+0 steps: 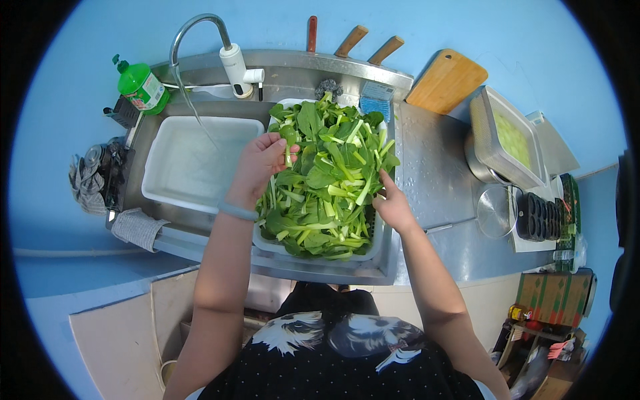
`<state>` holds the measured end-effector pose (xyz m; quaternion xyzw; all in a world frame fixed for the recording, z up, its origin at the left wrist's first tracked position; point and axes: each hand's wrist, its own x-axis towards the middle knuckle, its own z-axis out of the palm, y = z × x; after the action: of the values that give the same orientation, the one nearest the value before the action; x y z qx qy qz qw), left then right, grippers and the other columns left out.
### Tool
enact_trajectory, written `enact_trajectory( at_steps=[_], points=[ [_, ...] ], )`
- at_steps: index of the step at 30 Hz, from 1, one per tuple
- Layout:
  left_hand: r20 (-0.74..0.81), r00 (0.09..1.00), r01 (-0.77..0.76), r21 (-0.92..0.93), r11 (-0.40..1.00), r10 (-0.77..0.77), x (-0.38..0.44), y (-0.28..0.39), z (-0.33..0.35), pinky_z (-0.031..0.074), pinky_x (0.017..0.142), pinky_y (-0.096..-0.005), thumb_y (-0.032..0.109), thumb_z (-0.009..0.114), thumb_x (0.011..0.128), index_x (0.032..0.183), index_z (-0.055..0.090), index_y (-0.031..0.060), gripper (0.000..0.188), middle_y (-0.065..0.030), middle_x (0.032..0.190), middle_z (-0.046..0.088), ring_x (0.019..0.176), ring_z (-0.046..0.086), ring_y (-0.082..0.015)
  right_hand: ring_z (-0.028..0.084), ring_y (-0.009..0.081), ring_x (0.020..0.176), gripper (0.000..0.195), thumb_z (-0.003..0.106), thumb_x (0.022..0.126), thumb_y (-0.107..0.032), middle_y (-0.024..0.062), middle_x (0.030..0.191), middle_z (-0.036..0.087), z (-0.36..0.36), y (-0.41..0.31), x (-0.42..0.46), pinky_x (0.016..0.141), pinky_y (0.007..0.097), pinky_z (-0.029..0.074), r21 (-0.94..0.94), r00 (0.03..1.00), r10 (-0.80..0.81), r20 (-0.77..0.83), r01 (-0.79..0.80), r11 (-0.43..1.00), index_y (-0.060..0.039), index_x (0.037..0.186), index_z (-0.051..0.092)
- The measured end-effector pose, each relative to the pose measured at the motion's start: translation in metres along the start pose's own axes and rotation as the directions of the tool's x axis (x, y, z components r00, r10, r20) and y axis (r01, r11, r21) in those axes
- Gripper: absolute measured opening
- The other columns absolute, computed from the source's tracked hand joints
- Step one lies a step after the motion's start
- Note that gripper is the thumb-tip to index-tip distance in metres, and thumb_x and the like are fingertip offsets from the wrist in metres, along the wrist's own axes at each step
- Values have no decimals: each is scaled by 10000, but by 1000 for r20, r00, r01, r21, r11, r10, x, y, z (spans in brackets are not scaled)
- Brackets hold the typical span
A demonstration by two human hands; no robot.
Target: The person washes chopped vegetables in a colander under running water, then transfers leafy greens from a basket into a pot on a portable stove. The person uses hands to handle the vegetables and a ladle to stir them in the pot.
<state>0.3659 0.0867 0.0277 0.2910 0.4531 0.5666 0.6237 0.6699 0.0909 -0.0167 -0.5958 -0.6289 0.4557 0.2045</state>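
A large heap of leafy greens (320,200) fills a white plastic basin (267,245) in the right part of the steel sink. My left hand (262,162) pinches a small green leaf with its stalk (288,142) between thumb and fingers, above the heap's left edge. At the right edge of the heap, my right hand (395,202) touches the greens with its index finger extended; whether it grips any is hidden. Water runs from the curved faucet (200,19) into a white tub (155,165) of water on the left.
Several knives (352,41) stand behind the sink beside a wooden cutting board (447,82). A steel scourer (328,88) and blue sponge (375,107) lie at the back. A wire strainer (496,212), metal trays (482,130) and a black mold (537,217) are right; a green soap bottle (142,87) stands left.
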Motion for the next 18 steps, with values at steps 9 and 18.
enact_trajectory(
  at_steps=[9, 18],
  points=[
    [7, 919, -237, 810, 537, 395, 3, -2, -3, 500, 656, -333, 85, 609, 845, 971, 576, 52, 135, -66, 790, 647, 756, 649, -208, 374, 404, 1308, 741, 573, 698, -59, 283, 1409, 369, -1, -16, -9, 1081, 383, 324, -311, 986, -142, -85, 110, 944, -15, 1406, 357],
    [58, 884, -204, 941, 271, 465, 12, -43, -20, 494, 688, -395, 75, 654, 758, 883, 634, 71, 126, -116, 858, 627, 784, 622, -314, 454, 282, 1256, 570, 604, 749, -56, 182, 1359, 449, -3, -27, -51, 985, 325, 408, -103, 986, -145, -79, 137, 985, -100, 1309, 512]
  ],
)
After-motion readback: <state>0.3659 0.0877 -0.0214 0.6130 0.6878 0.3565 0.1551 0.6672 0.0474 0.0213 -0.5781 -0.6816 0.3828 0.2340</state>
